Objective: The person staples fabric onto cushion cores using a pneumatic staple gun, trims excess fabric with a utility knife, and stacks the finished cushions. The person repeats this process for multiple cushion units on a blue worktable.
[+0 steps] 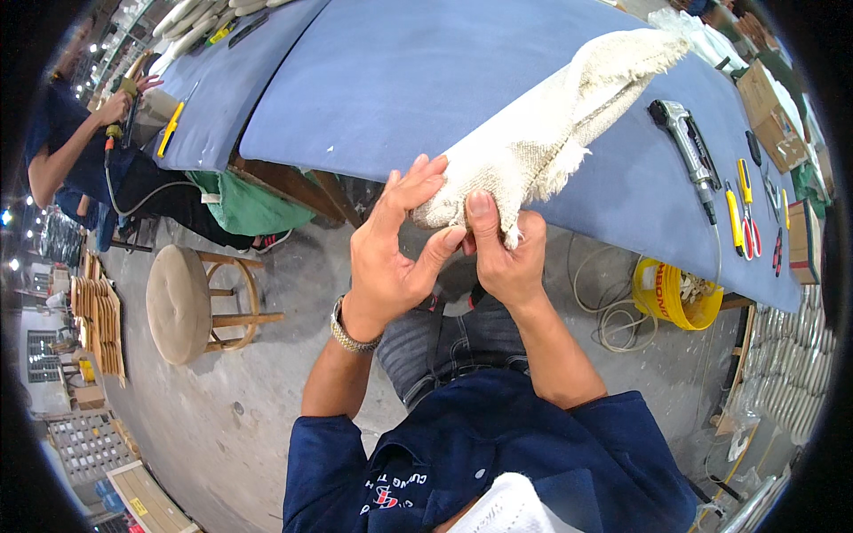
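Observation:
A cream woven fabric cover (pixel 551 133) with frayed edges is wrapped over a long, narrow padded piece. It slants from my hands toward the far right, above the blue table. My right hand (pixel 511 258) is closed on its near end, thumb pressing a gathered fold of the cloth and fingers curled underneath. My left hand (pixel 386 249) holds the left side of that end, its fingers stretched along the edge and its thumb reaching toward my right thumb. What lies inside the fabric is hidden.
On the blue padded table (pixel 355 98) lie a pneumatic stapler (pixel 686 142) with a hose, a yellow cutter (pixel 734 218) and red-handled scissors (pixel 752 235). A yellow bucket (pixel 657 298) of scraps stands below. A round stool (pixel 180 302) is at left, near a co-worker (pixel 75 151) holding a tool.

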Motion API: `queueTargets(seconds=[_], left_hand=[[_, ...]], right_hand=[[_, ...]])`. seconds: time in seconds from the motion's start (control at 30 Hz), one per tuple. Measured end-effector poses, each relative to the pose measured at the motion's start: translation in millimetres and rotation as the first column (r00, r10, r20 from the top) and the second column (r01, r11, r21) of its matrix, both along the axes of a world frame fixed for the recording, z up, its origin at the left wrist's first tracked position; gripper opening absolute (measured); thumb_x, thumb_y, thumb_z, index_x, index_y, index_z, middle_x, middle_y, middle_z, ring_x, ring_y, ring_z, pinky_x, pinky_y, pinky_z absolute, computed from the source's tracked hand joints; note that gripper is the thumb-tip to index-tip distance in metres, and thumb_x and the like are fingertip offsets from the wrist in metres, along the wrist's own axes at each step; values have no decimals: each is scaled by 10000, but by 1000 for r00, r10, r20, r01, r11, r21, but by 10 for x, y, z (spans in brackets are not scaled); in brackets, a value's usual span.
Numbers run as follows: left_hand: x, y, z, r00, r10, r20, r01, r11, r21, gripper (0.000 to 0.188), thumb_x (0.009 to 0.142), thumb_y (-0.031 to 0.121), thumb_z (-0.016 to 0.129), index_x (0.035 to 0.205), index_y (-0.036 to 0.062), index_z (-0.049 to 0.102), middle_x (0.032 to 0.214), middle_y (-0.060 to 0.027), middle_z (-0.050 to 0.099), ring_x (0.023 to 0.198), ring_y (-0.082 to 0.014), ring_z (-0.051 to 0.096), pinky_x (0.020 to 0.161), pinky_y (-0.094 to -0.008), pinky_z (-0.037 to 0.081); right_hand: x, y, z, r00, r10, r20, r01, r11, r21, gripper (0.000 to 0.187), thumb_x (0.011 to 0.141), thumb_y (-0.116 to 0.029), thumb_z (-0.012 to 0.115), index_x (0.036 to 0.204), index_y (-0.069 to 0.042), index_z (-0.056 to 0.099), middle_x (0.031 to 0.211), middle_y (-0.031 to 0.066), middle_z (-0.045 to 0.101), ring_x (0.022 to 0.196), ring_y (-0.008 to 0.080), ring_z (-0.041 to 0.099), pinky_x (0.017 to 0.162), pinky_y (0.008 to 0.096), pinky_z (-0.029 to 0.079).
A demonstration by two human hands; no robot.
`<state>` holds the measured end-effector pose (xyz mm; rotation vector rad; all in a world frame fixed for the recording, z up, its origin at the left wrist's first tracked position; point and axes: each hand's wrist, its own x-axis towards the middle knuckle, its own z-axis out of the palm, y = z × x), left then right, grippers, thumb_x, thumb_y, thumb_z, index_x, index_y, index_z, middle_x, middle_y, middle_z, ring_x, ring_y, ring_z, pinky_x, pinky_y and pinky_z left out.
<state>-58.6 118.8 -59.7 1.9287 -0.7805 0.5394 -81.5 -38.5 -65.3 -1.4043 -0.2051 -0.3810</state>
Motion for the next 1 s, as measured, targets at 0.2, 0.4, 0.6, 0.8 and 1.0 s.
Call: queueTargets(seconds=[0.2,0.4,0.6,0.8,1.0], left_hand=[[4,-73,-97,988,24,-155,-31,998,-46,711,934,417,747,1464,-2,527,1532,-250,504,1479,-429,407,1190,-524,339],[-88,9,-198,993,36,-113,-18,988,155,764,902,478,751,1479,28,531,1551,-204,497,1469,-398,432,1193,-533,334],[-87,14,-73,999,10,-30,1,937,350,684,891,496,738,1425,88,613,1476,-140,594,1424,-359,503,1156,-534,395],[-33,-335,72,979,180,90,-198,942,272,555,899,478,724,1351,160,683,1355,-65,684,1164,-341,690,840,-423,611],[-75,-445,56,970,168,176,-216,925,312,458,923,401,721,1331,193,696,1313,-59,705,1125,-343,702,765,-386,618]], right_hand=[[-13,41,-137,998,49,45,-48,999,-14,298,1064,-124,578,826,25,676,657,43,641,559,109,587,505,281,446],[-227,13,-517,989,148,-17,-145,983,116,236,1054,-51,524,883,35,661,723,77,659,613,136,624,538,288,475],[-318,-56,-528,979,179,-98,-148,954,260,279,1059,-92,478,888,48,649,749,98,663,644,164,640,576,294,504],[-124,-276,-313,994,70,81,-88,967,239,376,1062,-208,469,969,79,693,814,142,700,656,188,648,591,315,521],[-116,-447,-34,992,-51,-117,65,990,122,313,1073,-226,566,898,1,690,741,50,658,586,113,572,505,267,425]])
